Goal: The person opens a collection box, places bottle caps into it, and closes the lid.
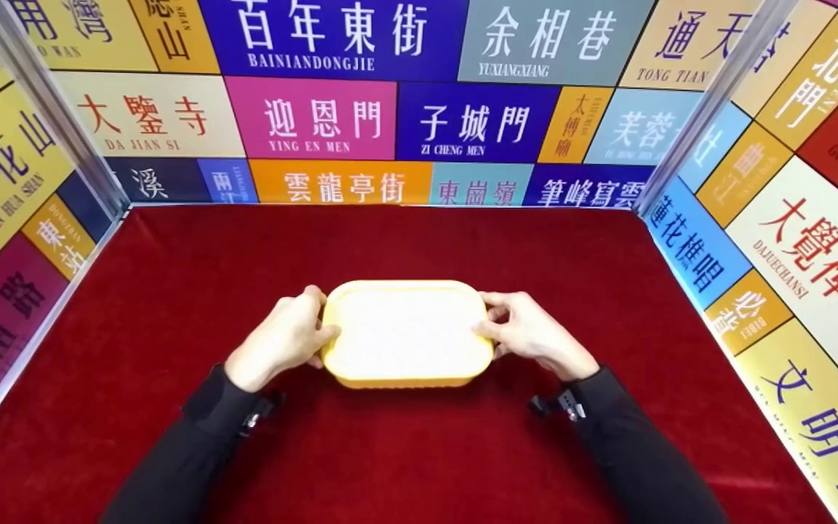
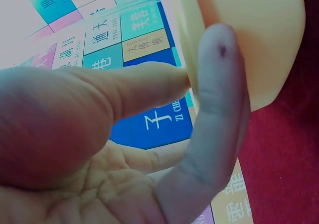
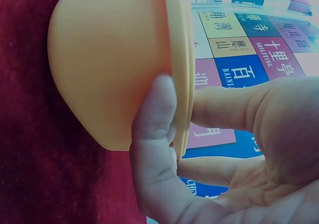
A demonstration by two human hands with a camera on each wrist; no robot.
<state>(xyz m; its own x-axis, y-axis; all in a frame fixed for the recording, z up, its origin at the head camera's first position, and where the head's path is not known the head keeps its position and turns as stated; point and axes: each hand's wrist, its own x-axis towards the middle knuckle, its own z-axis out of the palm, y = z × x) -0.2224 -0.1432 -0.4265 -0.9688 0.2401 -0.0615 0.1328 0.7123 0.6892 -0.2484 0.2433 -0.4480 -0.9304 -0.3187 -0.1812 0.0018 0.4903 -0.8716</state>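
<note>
A yellow lidded food container (image 1: 408, 331), rounded at the corners and with a pale, bright top, is in the middle of the head view. My left hand (image 1: 284, 336) grips its left end, thumb on the top edge and fingers below the rim. At the opposite end my right hand (image 1: 528, 331) pinches the rim the same way. In the left wrist view the container's side (image 2: 264, 40) shows beyond a bent finger. The right wrist view shows the deep yellow wall (image 3: 109, 69) under the rim, with fingers against it. The inside is hidden.
Dark red cloth (image 1: 404, 451) covers the table. Upright panels printed with colourful place-name signs (image 1: 310, 120) enclose the back and both sides, joined by metal corner posts (image 1: 717, 102). Black sleeves (image 1: 186, 444) with wrist-worn devices reach in from the front.
</note>
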